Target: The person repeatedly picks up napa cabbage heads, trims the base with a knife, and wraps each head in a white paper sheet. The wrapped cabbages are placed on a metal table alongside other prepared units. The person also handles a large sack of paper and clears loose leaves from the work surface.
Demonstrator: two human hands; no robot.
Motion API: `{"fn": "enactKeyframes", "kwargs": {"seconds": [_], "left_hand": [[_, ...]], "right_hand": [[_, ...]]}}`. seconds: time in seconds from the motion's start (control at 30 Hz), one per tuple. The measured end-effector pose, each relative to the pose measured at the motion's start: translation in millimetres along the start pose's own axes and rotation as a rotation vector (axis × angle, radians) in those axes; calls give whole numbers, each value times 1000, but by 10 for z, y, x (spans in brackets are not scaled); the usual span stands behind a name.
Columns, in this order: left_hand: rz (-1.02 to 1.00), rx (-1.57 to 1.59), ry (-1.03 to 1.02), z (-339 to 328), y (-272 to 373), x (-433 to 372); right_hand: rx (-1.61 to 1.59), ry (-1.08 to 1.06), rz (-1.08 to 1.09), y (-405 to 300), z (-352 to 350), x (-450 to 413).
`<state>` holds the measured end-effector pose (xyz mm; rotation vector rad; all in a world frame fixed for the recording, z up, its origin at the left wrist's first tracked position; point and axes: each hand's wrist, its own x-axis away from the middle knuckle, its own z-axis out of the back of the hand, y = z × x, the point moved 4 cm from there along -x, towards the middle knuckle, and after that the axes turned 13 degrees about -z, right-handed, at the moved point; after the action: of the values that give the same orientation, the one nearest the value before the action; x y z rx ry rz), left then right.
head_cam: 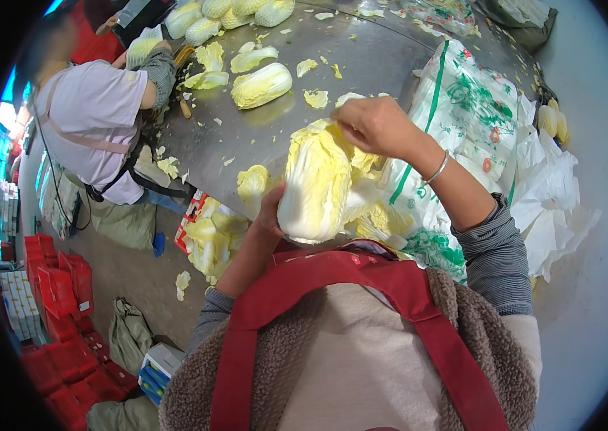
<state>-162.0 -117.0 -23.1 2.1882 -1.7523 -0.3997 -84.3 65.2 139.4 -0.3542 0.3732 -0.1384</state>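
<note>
A napa cabbage (316, 186) with yellow leaves and a white base stands tilted in front of my apron, its base towards me. My left hand (271, 209) grips it from the left side, fingers partly hidden behind it. Over its top right edge is my right hand (373, 125), with curled fingers; whether a leaf is pinched between them is hidden. Loose cabbage leaves (382, 218) lie just right of the held head. Another trimmed cabbage (262, 86) rests farther back on the metal table (196, 143).
Printed plastic bags (471, 108) cover the table's right side. Net-wrapped cabbages (234, 12) sit at the back. A co-worker (91, 108) stands at the left, near a knife handle (185, 109). Below the table edge is a crate of leaves (212, 237); red crates (59, 280) stand lower left.
</note>
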Motion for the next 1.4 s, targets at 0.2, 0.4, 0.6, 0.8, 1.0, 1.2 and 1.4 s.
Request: {"fn": "enactKeyframes", "kwargs": {"seconds": [0.2,0.4,0.6,0.8,1.0,1.2,1.4], "left_hand": [[39,-58,-31,-25,-92,77],[-37,-38,33,77,-96,81],[-38,2,35,49,-62,50],[32,-31,-9,84,-95,115],[-44,-304,194,-157,136,-94],[-173,-690,20,-826,474,-262],[-225,-925,-34,-913,667,-164]], "right_hand": [[-32,320,-403,626,95,-114],[-411,-36,-252,226,46,77],[-340,-73,-46,142,-48,74],[-117,225,-314,420,85,19],[-397,434,-631,613,45,316],[-1671,126,-784,64,-763,629],[-2286,40,-757,2,-740,819]]}}
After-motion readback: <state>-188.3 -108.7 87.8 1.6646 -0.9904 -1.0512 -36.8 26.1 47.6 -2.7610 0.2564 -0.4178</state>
